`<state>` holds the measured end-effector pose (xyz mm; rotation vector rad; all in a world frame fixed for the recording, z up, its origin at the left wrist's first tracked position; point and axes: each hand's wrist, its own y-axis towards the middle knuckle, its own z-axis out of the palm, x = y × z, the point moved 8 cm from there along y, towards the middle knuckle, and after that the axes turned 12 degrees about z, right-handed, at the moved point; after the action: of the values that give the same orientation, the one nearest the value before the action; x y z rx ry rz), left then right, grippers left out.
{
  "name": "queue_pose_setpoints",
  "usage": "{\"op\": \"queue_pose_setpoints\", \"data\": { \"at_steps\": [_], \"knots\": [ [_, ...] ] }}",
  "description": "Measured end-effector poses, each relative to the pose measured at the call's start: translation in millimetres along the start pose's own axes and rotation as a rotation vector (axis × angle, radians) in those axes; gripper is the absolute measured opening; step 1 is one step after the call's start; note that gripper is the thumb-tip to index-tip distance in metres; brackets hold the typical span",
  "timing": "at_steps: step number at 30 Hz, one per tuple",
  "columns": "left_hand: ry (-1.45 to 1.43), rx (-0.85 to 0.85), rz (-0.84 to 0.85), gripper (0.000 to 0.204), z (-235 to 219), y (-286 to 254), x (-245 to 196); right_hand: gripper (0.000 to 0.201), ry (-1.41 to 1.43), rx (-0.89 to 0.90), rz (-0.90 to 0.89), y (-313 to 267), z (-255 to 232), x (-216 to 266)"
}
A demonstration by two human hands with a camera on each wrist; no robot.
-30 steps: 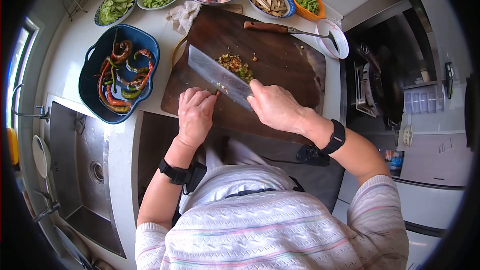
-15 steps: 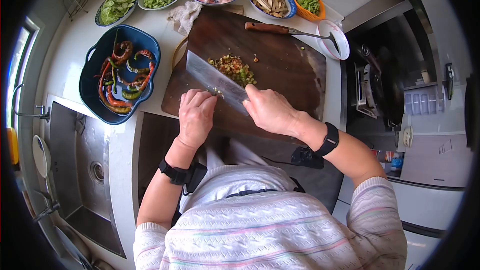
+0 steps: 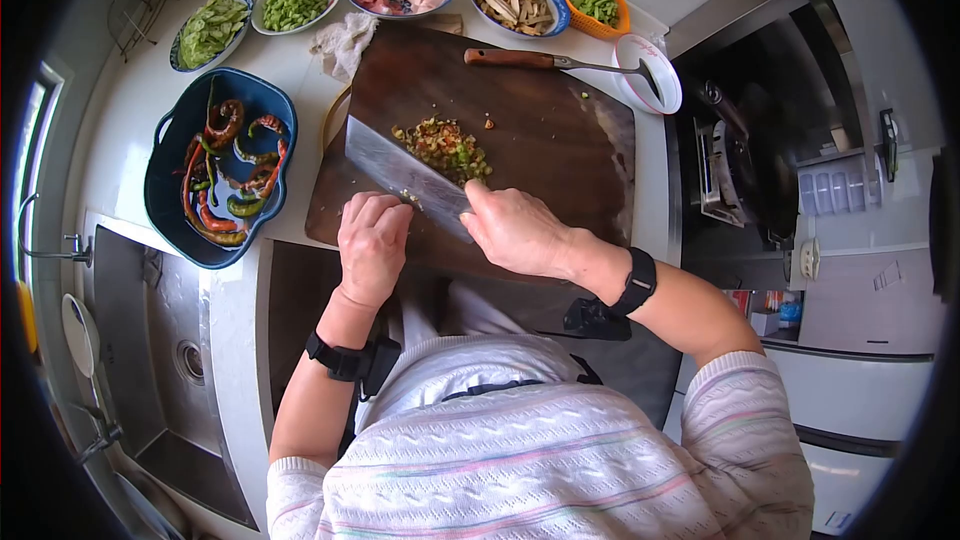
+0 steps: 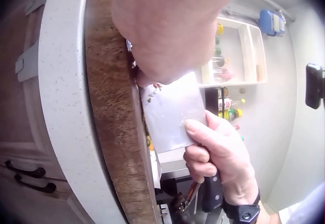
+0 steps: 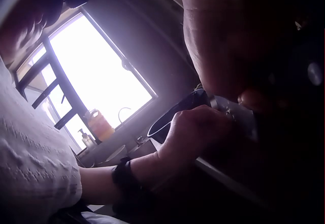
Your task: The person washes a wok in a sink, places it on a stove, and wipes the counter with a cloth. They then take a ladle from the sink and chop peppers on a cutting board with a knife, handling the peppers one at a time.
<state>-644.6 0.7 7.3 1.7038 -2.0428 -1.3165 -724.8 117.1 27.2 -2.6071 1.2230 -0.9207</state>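
Observation:
My right hand (image 3: 520, 232) grips a cleaver (image 3: 400, 165) by its handle; the broad blade slants across the wooden cutting board (image 3: 550, 165). Small chopped bits cling to the blade's near face, also visible on the cleaver (image 4: 175, 115) in the left wrist view. Close against that face, my left hand (image 3: 372, 245) keeps its fingers curled on the board's near edge, pinching a chili pepper piece mostly hidden under the fingertips. Beyond the blade lies a pile of chopped red and green chili (image 3: 445, 148). The right wrist view is dark, with the left hand (image 5: 195, 130) beside the blade.
Whole chilies (image 3: 222, 225) lie in a blue basin (image 3: 160, 180) at left, above the sink (image 3: 150, 360). A wooden-handled spatula (image 3: 510, 59) reaches into a white bowl (image 3: 672, 90). Plates of sliced food (image 3: 520, 2) line the back; a stove (image 3: 750, 160) stands right.
The cleaver and right hand have shifted slightly left and nearer over the board. More green bits show in the pile. The head view has shifted, while the left hand keeps its place.

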Motion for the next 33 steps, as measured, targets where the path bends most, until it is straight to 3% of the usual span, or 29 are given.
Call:
{"op": "queue_pose_setpoints", "data": {
  "at_steps": [11,33],
  "knots": [
    [0.009,-0.005,-0.075,0.015,-6,9,2,0.019,-0.079,-0.002,0.015,-8,-20,-5],
    [0.063,0.036,-0.135,0.01,-1,1,13,0.019,-0.062,0.003,0.064,-3,1,-5]
  ]
}}
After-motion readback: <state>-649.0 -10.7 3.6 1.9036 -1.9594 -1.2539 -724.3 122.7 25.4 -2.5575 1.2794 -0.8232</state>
